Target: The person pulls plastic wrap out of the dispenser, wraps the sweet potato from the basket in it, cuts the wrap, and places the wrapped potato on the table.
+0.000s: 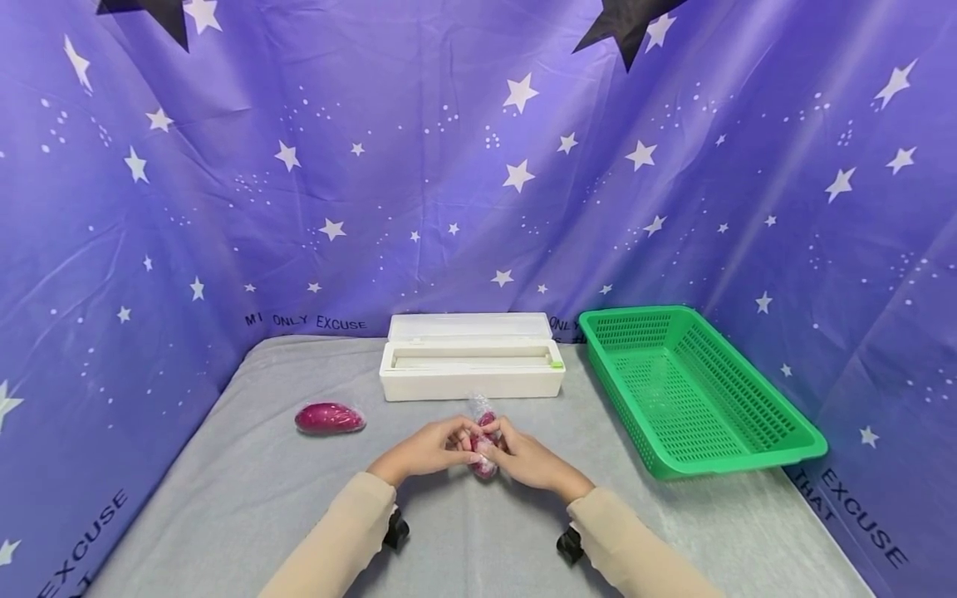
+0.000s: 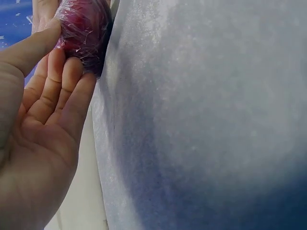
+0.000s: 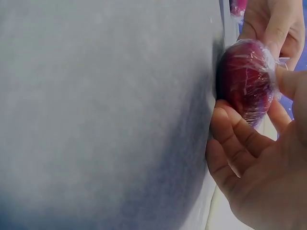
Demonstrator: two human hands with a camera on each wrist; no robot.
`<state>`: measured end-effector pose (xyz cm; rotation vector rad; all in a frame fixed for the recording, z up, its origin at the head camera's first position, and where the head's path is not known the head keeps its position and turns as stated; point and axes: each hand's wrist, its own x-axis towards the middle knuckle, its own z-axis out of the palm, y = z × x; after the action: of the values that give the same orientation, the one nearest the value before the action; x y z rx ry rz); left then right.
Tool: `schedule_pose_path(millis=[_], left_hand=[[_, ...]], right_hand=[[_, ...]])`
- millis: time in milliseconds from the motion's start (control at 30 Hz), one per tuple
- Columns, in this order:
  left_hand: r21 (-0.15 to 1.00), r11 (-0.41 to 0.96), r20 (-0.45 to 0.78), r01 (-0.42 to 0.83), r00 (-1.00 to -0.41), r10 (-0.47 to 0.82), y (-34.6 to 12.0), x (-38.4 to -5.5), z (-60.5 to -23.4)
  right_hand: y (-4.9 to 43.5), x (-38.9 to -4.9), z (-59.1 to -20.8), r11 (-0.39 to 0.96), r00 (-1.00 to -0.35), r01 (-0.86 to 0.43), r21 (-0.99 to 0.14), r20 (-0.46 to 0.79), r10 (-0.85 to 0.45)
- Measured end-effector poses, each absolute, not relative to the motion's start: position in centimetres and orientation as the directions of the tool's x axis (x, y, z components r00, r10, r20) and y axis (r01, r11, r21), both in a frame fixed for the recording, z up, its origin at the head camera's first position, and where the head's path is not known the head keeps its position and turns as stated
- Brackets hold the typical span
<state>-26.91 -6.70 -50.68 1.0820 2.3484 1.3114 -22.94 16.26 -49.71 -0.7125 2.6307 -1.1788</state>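
Observation:
Between both hands is a magenta, oblong vegetable or fruit (image 1: 485, 470) wrapped in clear cling film, low over the grey cloth. My left hand (image 1: 434, 446) holds its left side, thumb and fingertips on the film in the left wrist view. From the other side my right hand (image 1: 532, 462) grips it, with the thumb on top and curled fingers beneath in the right wrist view. Loose film (image 1: 479, 404) sticks up from its far end. A second magenta piece (image 1: 329, 418), also in shiny film, lies to the left.
A white cling film dispenser box (image 1: 471, 387) with a raised translucent lid (image 1: 469, 326) and a green slider (image 1: 557, 365) stands just beyond the hands. To the right is a green perforated plastic basket (image 1: 736, 462). A purple star-patterned curtain (image 1: 419, 191) surrounds the cloth-covered table (image 1: 247, 482).

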Motion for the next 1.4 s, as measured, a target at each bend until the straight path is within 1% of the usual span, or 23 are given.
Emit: schedule_pose_path(millis=[267, 367, 467, 533, 667, 1000, 1233, 1400], left_hand=[[0.829, 0.312, 0.149, 0.464, -0.721, 0.677, -6.6, -26.9, -50.5], [0.829, 0.32, 0.143, 0.459, -0.726, 0.673, -6.6, -26.8, -50.5], [0.831, 0.328, 0.128, 0.449, -0.729, 0.673, -6.5, -26.7, -50.7], [0.83, 0.338, 0.118, 0.443, -0.732, 0.671, -6.6, -26.6, -50.8], [0.827, 0.349, 0.116, 0.44, -0.742, 0.661, -6.6, -26.7, -50.8], [0.837, 0.347, 0.109, 0.423, -0.751, 0.652, -6.6, -26.6, -50.5], [0.857, 0.323, 0.111, 0.401, -0.756, 0.645, -6.7, -26.7, -50.5], [0.865, 0.329, 0.09, 0.379, -0.762, 0.642, -6.7, -26.7, -50.5]], right_hand=[[15.6, -22.8, -50.0, 0.567, -0.911, -0.263, -0.78, 0.009, -0.411], [15.4, -22.9, -50.1, 0.517, -0.915, -0.198, -0.833, -0.032, -0.402], [15.4, -23.0, -49.9, 0.438, -0.903, -0.124, -0.89, -0.081, -0.421], [15.4, -23.1, -49.9, 0.415, -0.897, -0.098, -0.905, -0.1, -0.431], [15.4, -23.2, -49.7, 0.408, -0.894, -0.091, -0.908, -0.106, -0.436], [15.2, -23.7, -50.0, 0.45, -0.896, -0.123, -0.884, -0.096, -0.434], [14.8, -23.7, -49.9, 0.51, -0.918, -0.122, -0.852, -0.099, -0.385], [14.6, -23.6, -49.9, 0.504, -0.927, -0.103, -0.857, -0.1, -0.361]])
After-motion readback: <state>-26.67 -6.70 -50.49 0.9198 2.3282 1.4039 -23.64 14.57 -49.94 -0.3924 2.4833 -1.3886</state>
